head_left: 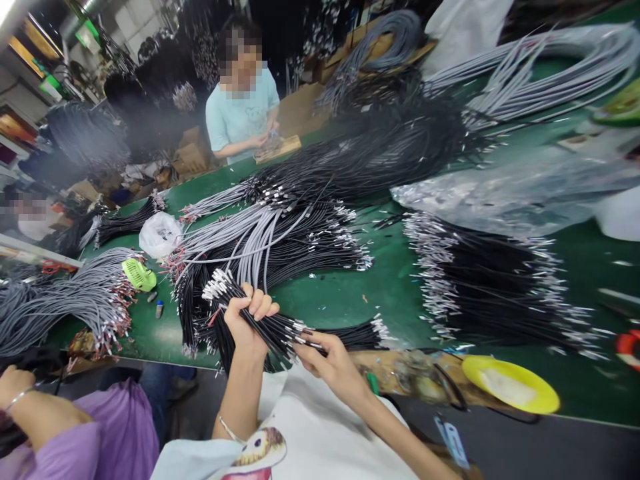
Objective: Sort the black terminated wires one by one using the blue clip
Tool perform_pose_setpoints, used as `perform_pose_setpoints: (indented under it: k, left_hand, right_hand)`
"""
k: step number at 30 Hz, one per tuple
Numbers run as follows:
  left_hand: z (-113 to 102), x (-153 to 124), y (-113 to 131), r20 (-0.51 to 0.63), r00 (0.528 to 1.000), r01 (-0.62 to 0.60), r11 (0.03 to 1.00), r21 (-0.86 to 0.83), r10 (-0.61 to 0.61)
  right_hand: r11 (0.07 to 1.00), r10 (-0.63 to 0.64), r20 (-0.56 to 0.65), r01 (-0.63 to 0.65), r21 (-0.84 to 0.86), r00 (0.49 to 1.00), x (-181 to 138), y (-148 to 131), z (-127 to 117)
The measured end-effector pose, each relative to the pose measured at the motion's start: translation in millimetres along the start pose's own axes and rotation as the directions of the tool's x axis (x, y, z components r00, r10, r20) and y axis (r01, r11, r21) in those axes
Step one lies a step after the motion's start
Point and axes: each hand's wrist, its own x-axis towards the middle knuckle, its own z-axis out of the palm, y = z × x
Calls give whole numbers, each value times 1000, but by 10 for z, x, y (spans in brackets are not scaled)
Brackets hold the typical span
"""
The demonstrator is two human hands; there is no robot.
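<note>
My left hand (pixel 249 319) is wrapped round a thick bundle of short black cables (pixel 277 331) with white-tipped ends. The bundle slants from upper left to lower right above the table's near edge. At its lower right end my right hand (pixel 327 363) pinches cable ends between thumb and fingers; exactly how many cannot be made out. Just behind my left hand lie piles of grey cables (pixel 225 235) and black cables (pixel 295 260). A smaller bunch of black cables (pixel 355 335) rests right of my hands.
A wide stack of black cables (pixel 495 287) covers the right of the green table (pixel 385 267). Nearby are a yellow plate (pixel 543 399), plastic sheeting (pixel 500 193) and a green fan (pixel 139 275). One co-worker (pixel 243 113) works across the table; another in purple (pixel 110 427) sits at left.
</note>
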Motion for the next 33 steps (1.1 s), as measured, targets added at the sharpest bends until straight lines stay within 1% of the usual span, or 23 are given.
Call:
perform_pose_setpoints:
  k: [4, 9, 13, 16, 19, 21, 23, 25, 27, 30, 33]
  left_hand:
    - [-27, 16, 23, 9, 1000, 7, 1000, -1, -7]
    - [-36, 13, 7, -14, 1000, 1, 1000, -7, -1]
    - [-60, 18, -6, -33, 999, 12, 999, -33, -14]
    - [-67, 21, -1, -47, 999, 12, 999, -43, -14]
    - [-41, 14, 11, -39, 999, -18, 1000, -3, 17]
    - [-7, -6, 11, -27, 998, -49, 998, 48, 50]
    - [29, -40, 1, -15, 997, -80, 992, 102, 81]
    - [59, -87, -17, -13, 993, -116, 983, 144, 119]
    - [81, -134, -36, -17, 987, -152, 974, 166, 157]
    - [94, -178, -51, 1, 980, -195, 964, 181, 199]
    - [87, -172, -43, -12, 979, -198, 964, 176, 203]
  right_hand:
    - [1000, 8, 41, -9, 29, 999, -8, 3, 14]
    - [998, 33, 7, -33, 48, 999, 1, 31, 44]
    - [999, 18, 10, -19, 33, 1000, -2, 43, 43]
    - [998, -50, 36, 51, -22, 998, -14, 37, 21]
    - [982, -140, 52, 145, -117, 989, -22, 18, 4]
    - [967, -182, 36, 186, -177, 983, -25, 0, 4]
    - [946, -225, -13, 215, -240, 974, -32, -21, 11]
    - [911, -288, -69, 251, -328, 955, -47, -43, 19]
    - [859, -367, -102, 294, -420, 925, -64, -65, 21]
    - [794, -447, -104, 340, -505, 889, -79, -88, 14]
    - [786, -456, -76, 362, -501, 887, -73, -89, 11]
